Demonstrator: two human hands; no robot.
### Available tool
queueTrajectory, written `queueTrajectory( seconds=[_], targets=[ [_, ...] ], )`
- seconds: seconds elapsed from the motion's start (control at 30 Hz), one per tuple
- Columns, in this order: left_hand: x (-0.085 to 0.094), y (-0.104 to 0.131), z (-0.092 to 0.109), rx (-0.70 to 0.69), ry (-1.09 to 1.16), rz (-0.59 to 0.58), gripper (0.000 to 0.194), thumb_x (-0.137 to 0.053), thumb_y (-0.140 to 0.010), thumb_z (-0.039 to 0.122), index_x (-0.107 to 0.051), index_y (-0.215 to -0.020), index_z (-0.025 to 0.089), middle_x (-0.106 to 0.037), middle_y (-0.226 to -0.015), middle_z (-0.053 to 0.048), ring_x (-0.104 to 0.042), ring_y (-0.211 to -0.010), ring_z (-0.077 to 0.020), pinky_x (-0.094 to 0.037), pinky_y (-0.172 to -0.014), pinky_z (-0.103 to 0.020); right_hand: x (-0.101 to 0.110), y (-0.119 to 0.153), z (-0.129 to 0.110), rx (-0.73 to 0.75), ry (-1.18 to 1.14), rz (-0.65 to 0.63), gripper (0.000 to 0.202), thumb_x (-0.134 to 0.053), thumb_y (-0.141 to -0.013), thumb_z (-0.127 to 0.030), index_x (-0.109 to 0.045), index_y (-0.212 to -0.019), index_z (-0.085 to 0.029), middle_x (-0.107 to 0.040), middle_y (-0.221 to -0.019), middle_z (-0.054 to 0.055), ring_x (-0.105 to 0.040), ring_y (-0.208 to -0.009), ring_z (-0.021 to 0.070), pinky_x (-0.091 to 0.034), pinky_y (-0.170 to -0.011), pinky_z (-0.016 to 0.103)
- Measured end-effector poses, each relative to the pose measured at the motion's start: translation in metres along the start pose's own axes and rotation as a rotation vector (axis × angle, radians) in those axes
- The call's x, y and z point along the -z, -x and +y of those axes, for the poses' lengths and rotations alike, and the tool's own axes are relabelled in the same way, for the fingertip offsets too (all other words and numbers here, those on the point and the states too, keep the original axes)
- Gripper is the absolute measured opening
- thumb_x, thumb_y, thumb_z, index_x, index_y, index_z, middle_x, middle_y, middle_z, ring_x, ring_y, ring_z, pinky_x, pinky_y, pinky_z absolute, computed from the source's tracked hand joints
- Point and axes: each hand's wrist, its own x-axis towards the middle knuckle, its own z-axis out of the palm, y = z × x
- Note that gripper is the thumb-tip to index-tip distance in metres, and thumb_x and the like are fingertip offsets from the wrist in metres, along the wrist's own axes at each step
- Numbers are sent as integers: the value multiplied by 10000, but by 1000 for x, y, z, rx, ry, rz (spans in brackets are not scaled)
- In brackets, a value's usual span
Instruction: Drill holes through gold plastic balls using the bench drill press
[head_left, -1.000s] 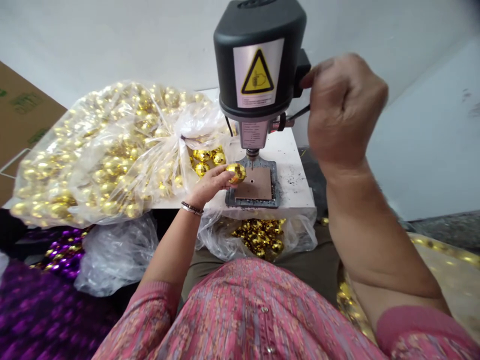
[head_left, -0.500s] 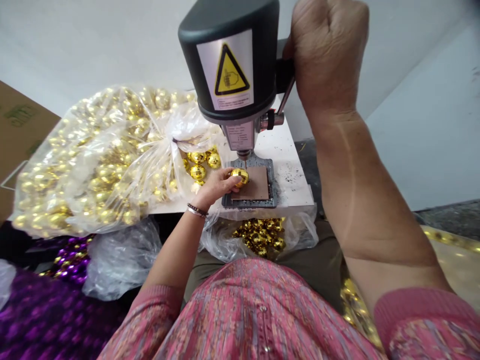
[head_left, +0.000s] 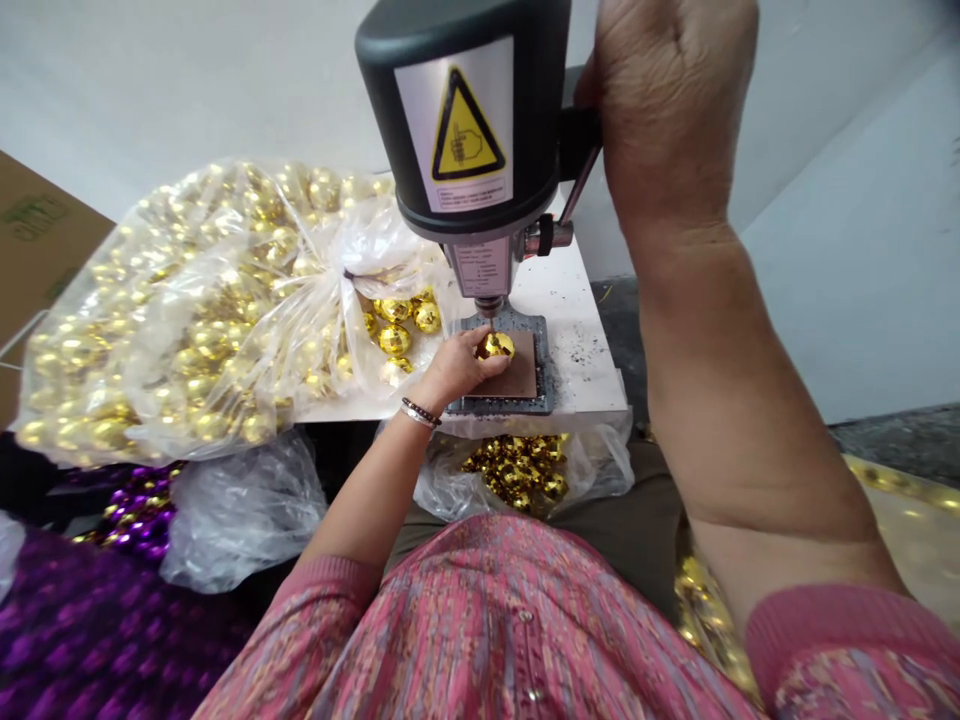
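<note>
Beneath the bit of a dark drill press, my left hand grips a shiny gold faceted ball between thumb and fingers. The ball is over a brown board on the press's grey metal base. My right hand is closed round the end of the press's lever handle, high on the right. Several loose gold balls lie at the mouth of a clear bag, left of my left hand.
A large clear bag full of gold balls covers the left of the white table. Another open bag with gold balls hangs at the front edge. Purple balls and a cardboard box are at the left.
My left hand has moved right with the gold ball, bringing it under the drill bit. My right hand remains on the lever handle, slightly farther right in view.
</note>
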Motion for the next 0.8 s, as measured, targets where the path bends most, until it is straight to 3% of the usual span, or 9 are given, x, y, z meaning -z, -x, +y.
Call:
queueTrajectory(
  seconds=[0.17,0.27,0.37,0.53,0.8],
  targets=[
    [-8,0,-6,13,134,18,513,-839,-879,326,-780,-1366,177,-839,-1148,-73,-753,-999,-222,-593,-917,-306,3,8,17,150,-83,21,404,-449,-1091,-210,-288,-720,-224,-345,-685,-70,-428,-714,27,-342,-803,247],
    [-12,1,-8,10,155,28,459,-867,-856,316,-808,-1292,184,-842,-1118,-64,-756,-992,-225,-594,-923,-308,12,33,31,281,-40,69,375,-459,-1059,-258,-254,-745,-238,-382,-711,-42,-404,-710,62,-350,-795,273],
    [-14,-1,-9,-11,153,44,429,-879,-846,304,-820,-1257,198,-841,-1152,-81,-761,-1042,-248,-600,-978,-341,23,70,52,497,31,137,293,-382,-1038,-380,-382,-787,-229,-464,-736,-12,-422,-692,87,-389,-746,282],
    [-20,-4,-16,-47,137,69,475,-881,-846,320,-808,-1302,209,-823,-1259,-101,-749,-1176,-274,-588,-1083,-377,27,112,92,558,109,133,179,-480,-1002,-332,-576,-879,-246,-594,-780,0,-536,-703,119,-424,-696,293],
    [-25,-5,-19,-25,106,87,541,-901,-844,311,-789,-1362,200,-797,-1301,-106,-724,-1237,-272,-557,-1131,-354,9,123,122,633,119,260,195,-429,-1023,-291,-616,-969,-274,-619,-816,14,-600,-760,140,-472,-716,305]
  ],
)
